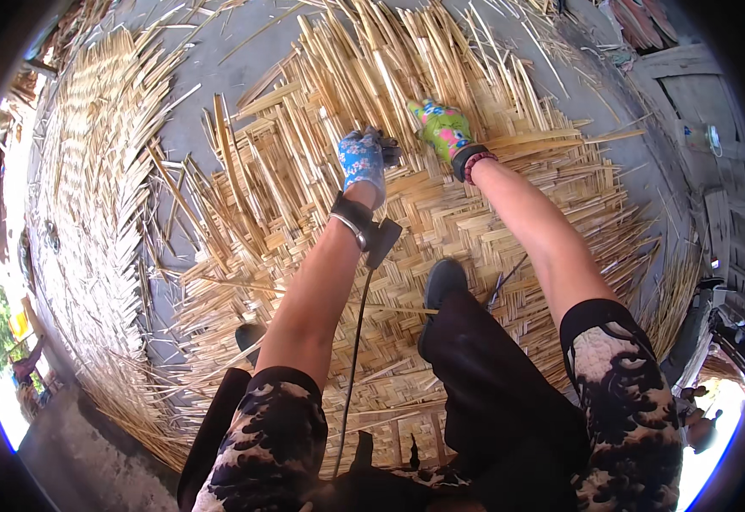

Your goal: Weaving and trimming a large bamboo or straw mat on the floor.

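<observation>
A large mat woven from flat, straw-coloured split strips [441, 205] lies on the floor under me, its unwoven strip ends [347, 77] fanning out at the far side. My left hand [362, 160], in a blue flowered glove, is low over the far part of the weave with its fingers curled closed. What it grips, if anything, is hidden. To its right, my right hand [442, 130] in a green flowered glove reaches over the loose strips. Its fingertips are blurred, so their grip does not show. Its palm side is turned down toward the mat.
Another woven mat [90, 171] lies along the left. Grey floor [253, 64] shows between the mats, with scattered strip scraps. My dark shoe [446, 283] stands on the weave. A cable [355, 358] runs from a black device [382, 243] on my left wrist. Grey wooden furniture [705, 111] stands at right.
</observation>
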Tool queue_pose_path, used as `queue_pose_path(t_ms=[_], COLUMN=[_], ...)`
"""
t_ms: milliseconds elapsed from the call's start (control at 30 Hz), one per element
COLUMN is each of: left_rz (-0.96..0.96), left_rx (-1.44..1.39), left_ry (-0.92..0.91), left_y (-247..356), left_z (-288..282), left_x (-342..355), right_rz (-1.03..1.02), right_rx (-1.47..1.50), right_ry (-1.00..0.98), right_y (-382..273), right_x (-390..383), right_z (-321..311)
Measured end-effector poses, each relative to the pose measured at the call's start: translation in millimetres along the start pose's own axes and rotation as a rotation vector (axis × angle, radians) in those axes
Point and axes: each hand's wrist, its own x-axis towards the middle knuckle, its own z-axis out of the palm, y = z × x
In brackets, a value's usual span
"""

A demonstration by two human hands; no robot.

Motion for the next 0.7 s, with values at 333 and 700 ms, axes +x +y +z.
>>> queue_pose_path(t_ms=[333, 700], left_rz=[0.086, 0.131], left_rx=[0.02, 0.078], left_ry=[0.049, 0.04], left_y=[1, -14], left_z=[2, -1], left_x=[7, 31], right_rz=[-0.039, 0.271], right_rx=[-0.116, -0.001], right_ry=[-0.393, -0.239], right_y=[-15, -27], right_x=[28, 10], right_z=[20, 10])
